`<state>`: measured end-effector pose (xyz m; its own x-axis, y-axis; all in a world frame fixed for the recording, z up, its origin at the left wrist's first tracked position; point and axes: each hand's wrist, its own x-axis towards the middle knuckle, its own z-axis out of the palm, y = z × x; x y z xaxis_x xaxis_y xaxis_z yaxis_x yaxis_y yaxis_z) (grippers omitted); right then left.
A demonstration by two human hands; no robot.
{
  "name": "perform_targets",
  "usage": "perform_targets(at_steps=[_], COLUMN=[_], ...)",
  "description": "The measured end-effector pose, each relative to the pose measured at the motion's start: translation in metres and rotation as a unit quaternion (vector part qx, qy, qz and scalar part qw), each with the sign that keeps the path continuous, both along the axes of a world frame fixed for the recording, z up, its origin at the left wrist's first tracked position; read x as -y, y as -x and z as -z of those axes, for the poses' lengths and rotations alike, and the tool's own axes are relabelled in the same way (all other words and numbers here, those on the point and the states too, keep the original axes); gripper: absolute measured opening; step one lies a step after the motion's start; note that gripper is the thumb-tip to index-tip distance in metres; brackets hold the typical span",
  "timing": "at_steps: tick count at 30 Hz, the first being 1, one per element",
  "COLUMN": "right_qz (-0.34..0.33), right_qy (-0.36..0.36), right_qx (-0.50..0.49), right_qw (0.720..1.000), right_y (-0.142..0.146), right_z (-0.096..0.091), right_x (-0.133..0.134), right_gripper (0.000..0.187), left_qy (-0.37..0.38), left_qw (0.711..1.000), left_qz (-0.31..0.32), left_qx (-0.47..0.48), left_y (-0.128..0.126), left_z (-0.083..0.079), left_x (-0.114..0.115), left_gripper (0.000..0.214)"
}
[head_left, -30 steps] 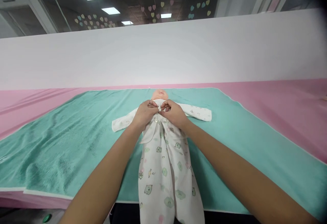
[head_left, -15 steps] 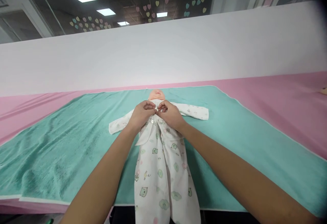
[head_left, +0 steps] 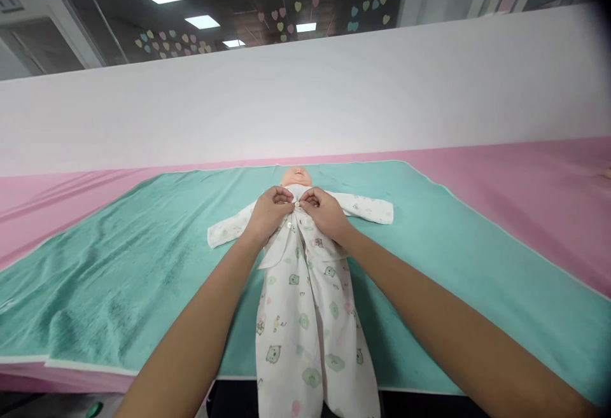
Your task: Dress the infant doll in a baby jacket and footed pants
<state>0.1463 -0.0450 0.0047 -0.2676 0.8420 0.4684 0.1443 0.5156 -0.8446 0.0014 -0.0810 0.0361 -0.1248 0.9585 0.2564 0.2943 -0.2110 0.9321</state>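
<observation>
A baby doll [head_left: 296, 176] lies on its back on a teal towel [head_left: 119, 265], head away from me, dressed in a white romper [head_left: 305, 316] printed with small green animals. Its sleeves spread to both sides and its legs hang over the near table edge. My left hand [head_left: 268, 213] and my right hand [head_left: 324, 213] meet at the doll's chest just below the neck. Both pinch the romper's front edges together around a small snap [head_left: 296, 203]. The placket below the hands gapes open.
The towel covers a pink sheet [head_left: 525, 182] on a long table. A white partition [head_left: 305, 100] runs along the far side. Beyond it are ceiling lights and paper hearts [head_left: 296, 14] on a wall. A small green object [head_left: 93, 409] shows on the floor at lower left.
Both hands have stayed pinched at the romper's top snap, with only small finger shifts. The view has swayed slightly.
</observation>
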Motion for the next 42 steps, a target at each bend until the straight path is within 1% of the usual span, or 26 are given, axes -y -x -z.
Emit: perform_targets(at_steps=[2,4,6,9,11,13,16,18,21,24,26,29,32,36,38,42], right_qz=[0.016,0.053,0.081,0.072,0.067,0.069,0.061,0.042,0.002,-0.029,-0.044,-0.077,-0.114,-0.141,-0.147,-0.158], right_qy=[-0.009,-0.038,-0.083,-0.139,-0.138,-0.123,-0.109,-0.095,-0.069,-0.039,-0.001,0.072,0.116,0.135,0.137,0.148], right_qx=[0.017,0.048,0.106,0.225,0.293,0.335,0.358,0.353,0.314,0.25,0.199,0.121,0.068,0.032,0.028,0.03], right_qw=[1.0,0.997,0.988,0.962,0.944,0.932,0.925,0.93,0.947,0.967,0.979,0.987,0.984,0.98,0.979,0.976], right_y=[-0.001,-0.001,-0.002,-0.004,-0.006,-0.009,-0.014,-0.018,-0.022,-0.024,-0.025,-0.024,-0.022,-0.022,-0.023,-0.025], right_z=[-0.001,-0.003,-0.008,-0.016,-0.02,-0.023,-0.026,-0.027,-0.029,-0.031,-0.031,-0.028,-0.024,-0.021,-0.02,-0.02], right_x=[0.005,0.015,0.027,0.044,0.053,0.058,0.061,0.06,0.055,0.049,0.046,0.042,0.041,0.039,0.038,0.036], right_gripper=[0.014,0.016,0.02,0.028,0.029,0.028,0.024,0.02,0.016,0.019,0.018,0.018,0.02,0.024,0.025,0.026], left_qy=[-0.005,0.0,0.013,0.049,0.076,0.102,0.125,0.115,0.087,0.072,0.076,0.099,0.105,0.124,0.137,0.137], left_qw=[1.0,1.0,0.999,0.993,0.983,0.971,0.954,0.943,0.932,0.937,0.941,0.944,0.952,0.957,0.955,0.95], left_qz=[-0.007,-0.003,0.025,0.096,0.145,0.187,0.21,0.211,0.207,0.177,0.164,0.194,0.225,0.24,0.252,0.277], left_qx=[-0.008,-0.015,-0.024,-0.055,-0.079,-0.107,-0.172,-0.229,-0.286,-0.293,-0.286,-0.249,-0.182,-0.103,-0.079,-0.041], left_y=[0.0,0.003,0.007,0.017,0.023,0.027,0.03,0.03,0.028,0.027,0.027,0.028,0.027,0.022,0.021,0.023], left_z=[-0.001,-0.002,-0.005,-0.013,-0.02,-0.026,-0.031,-0.031,-0.031,-0.033,-0.037,-0.042,-0.042,-0.035,-0.032,-0.028], left_x=[0.0,0.001,0.003,0.011,0.017,0.022,0.026,0.027,0.028,0.03,0.033,0.035,0.035,0.03,0.028,0.026], left_gripper=[0.022,0.02,0.02,0.022,0.022,0.019,0.018,0.016,0.01,0.011,0.014,0.018,0.02,0.019,0.017,0.017])
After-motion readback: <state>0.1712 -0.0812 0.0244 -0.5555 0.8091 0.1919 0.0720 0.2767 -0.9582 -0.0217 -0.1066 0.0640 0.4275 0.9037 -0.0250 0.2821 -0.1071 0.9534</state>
